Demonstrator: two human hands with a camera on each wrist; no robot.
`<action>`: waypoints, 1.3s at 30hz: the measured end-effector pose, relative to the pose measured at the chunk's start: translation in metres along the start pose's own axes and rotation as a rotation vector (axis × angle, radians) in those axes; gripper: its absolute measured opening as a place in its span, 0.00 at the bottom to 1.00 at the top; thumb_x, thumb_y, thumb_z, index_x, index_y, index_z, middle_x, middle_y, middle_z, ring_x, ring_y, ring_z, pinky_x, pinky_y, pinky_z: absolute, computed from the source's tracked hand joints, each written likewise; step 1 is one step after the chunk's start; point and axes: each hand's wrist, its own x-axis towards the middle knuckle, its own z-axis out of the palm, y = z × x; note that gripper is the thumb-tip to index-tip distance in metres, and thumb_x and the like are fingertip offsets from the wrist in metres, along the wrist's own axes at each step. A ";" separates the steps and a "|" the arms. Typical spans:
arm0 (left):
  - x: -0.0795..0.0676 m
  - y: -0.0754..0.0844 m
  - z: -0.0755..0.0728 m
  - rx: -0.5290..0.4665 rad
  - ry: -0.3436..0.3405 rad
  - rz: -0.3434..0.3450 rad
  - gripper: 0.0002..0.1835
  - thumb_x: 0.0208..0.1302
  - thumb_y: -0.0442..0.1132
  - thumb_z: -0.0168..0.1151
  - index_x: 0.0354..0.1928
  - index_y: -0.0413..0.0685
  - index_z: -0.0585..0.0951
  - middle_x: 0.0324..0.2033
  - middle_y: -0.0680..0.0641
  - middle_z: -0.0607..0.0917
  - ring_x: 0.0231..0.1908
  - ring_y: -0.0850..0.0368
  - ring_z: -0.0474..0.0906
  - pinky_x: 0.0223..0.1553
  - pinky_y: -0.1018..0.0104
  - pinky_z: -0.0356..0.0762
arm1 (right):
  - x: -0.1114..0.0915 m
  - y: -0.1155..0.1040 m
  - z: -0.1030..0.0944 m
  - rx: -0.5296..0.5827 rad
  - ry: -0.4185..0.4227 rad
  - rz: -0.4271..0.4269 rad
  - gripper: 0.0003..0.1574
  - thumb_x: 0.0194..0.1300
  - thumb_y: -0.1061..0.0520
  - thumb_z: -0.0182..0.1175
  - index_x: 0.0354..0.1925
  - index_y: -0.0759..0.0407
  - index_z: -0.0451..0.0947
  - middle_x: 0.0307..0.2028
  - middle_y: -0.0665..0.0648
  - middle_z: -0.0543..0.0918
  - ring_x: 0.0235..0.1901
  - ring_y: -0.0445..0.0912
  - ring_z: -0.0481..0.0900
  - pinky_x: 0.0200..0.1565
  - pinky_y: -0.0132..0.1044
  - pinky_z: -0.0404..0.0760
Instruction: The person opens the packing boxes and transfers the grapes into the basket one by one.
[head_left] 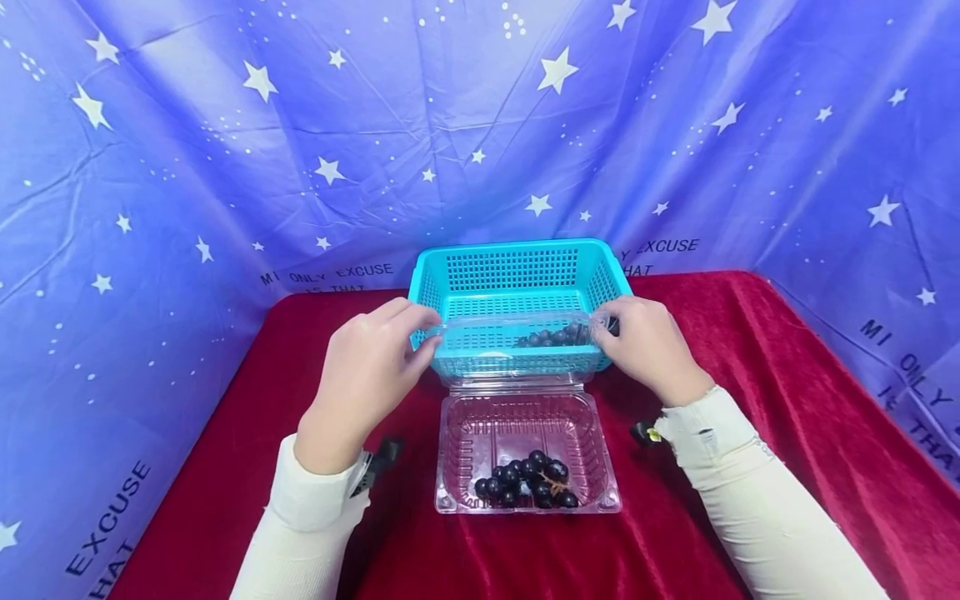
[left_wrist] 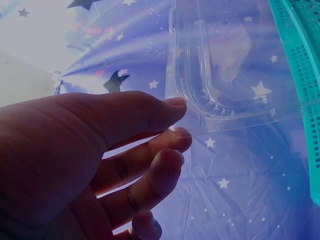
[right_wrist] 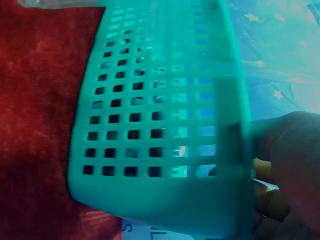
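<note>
A clear plastic clamshell container (head_left: 517,429) lies open on the table, its lid (head_left: 510,320) raised at the far side. My left hand (head_left: 371,358) pinches the lid's left corner between thumb and index finger, as the left wrist view shows close up. At the lid's right corner, my right hand (head_left: 648,346) grips the edge; in the right wrist view the basket partly hides its fingers. A bunch of dark grapes (head_left: 525,479) with a brown stem rests in the container's near part.
Behind the container stands a turquoise mesh basket (head_left: 517,275), seen partly through the lid. More dark grapes (head_left: 558,336) sit in its near right part. Red velvet cloth (head_left: 720,350) covers the table, with a starry blue curtain (head_left: 420,125) around it.
</note>
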 end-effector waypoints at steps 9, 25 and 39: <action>-0.001 -0.001 -0.002 0.017 -0.010 -0.006 0.08 0.60 0.37 0.74 0.41 0.52 0.89 0.34 0.53 0.88 0.20 0.59 0.74 0.21 0.64 0.72 | 0.000 -0.014 -0.017 0.011 -0.003 -0.026 0.06 0.63 0.57 0.65 0.35 0.54 0.89 0.33 0.54 0.88 0.29 0.47 0.79 0.35 0.46 0.79; 0.000 0.001 0.000 0.014 -0.011 -0.009 0.08 0.60 0.38 0.75 0.42 0.51 0.89 0.34 0.52 0.88 0.19 0.59 0.72 0.20 0.64 0.72 | -0.008 -0.035 -0.064 -0.011 -0.095 -0.019 0.05 0.66 0.53 0.67 0.38 0.49 0.90 0.31 0.46 0.88 0.30 0.42 0.81 0.34 0.41 0.77; 0.001 0.004 0.002 0.018 -0.022 0.004 0.08 0.62 0.37 0.74 0.44 0.49 0.89 0.38 0.50 0.88 0.22 0.54 0.78 0.23 0.62 0.76 | -0.024 -0.055 -0.095 -0.074 -0.161 -0.087 0.03 0.65 0.55 0.67 0.35 0.47 0.88 0.26 0.43 0.82 0.26 0.39 0.73 0.36 0.42 0.78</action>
